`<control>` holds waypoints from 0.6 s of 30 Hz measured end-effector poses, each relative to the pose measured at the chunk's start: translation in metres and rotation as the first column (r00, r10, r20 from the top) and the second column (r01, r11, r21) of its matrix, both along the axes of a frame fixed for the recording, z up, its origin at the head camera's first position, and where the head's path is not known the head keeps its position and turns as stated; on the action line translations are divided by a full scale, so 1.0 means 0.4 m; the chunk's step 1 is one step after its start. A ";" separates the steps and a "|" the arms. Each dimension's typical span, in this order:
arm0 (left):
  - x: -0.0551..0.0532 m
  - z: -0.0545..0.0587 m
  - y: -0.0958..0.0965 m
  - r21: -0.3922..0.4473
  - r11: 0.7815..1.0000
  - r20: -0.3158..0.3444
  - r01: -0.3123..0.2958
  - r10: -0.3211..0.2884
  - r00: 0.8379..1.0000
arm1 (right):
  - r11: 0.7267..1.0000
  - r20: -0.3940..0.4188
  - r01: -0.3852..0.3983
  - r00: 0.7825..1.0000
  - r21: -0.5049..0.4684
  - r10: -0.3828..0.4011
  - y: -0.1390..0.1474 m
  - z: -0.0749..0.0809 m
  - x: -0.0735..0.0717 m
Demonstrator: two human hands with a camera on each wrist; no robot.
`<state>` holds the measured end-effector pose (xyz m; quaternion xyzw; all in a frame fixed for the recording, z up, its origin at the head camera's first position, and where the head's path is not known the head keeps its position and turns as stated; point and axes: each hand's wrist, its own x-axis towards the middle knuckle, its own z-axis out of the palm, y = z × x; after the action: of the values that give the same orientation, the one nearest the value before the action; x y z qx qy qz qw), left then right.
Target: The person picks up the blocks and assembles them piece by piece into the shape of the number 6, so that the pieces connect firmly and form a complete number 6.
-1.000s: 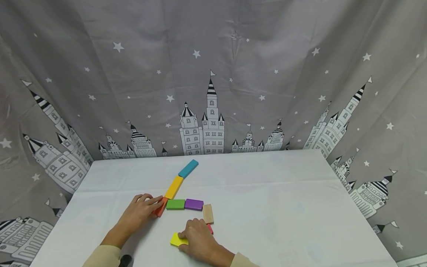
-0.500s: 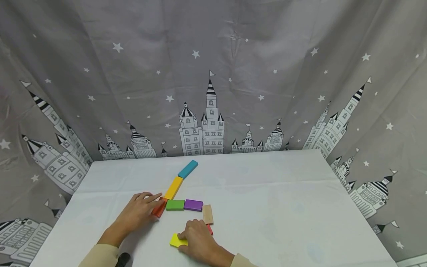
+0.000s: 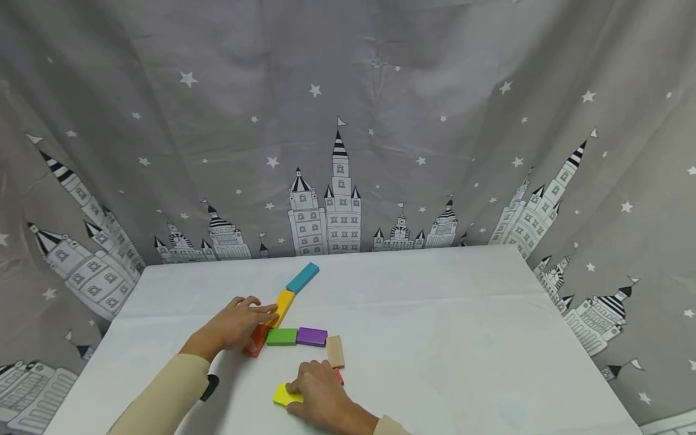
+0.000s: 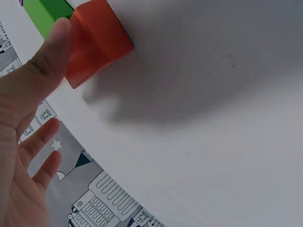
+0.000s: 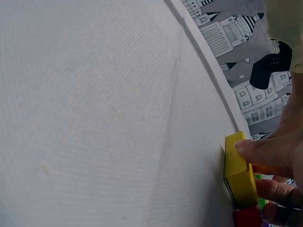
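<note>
My left hand lies over the left end of the row. Its thumb touches an orange-red block, and its fingertips reach an amber block. My right hand pinches a bright yellow block near the front; the right wrist view shows the thumb on one side of this yellow block and fingers on the other. Beside it is a red block, partly hidden by the right hand. A green block, a purple block and a plain wooden block lie between the hands.
A blue block continues the slanted line at the far end, against the amber one. All lie on a white-covered table. A grey curtain printed with castles and stars hangs behind and at both sides.
My left hand has moved away from me, its fingers going from the orange-red block up to the amber one. The right hand stays on the yellow block. The head view has shifted slightly.
</note>
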<state>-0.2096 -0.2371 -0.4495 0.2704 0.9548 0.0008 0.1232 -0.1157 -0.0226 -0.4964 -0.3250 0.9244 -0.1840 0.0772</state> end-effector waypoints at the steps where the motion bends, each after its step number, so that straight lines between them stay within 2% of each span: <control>1: 0.000 0.000 -0.001 0.004 1.000 0.008 -0.001 0.001 1.000 | 1.000 0.001 0.000 1.000 0.002 0.000 -0.001 0.001 0.002; 9: -0.004 -0.017 -0.012 0.000 1.000 0.009 -0.014 0.014 1.000 | 1.000 -0.024 -0.003 1.000 0.011 0.003 -0.002 0.004 0.008; 18: -0.018 -0.039 -0.015 -0.024 1.000 -0.036 0.006 -0.007 0.999 | 0.999 -0.010 -0.017 1.000 0.038 0.018 0.001 0.009 -0.005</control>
<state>-0.2166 -0.2432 -0.4651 0.2720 0.9559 -0.0156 0.1093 -0.1176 -0.0223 -0.4926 -0.3325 0.9253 -0.1641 0.0801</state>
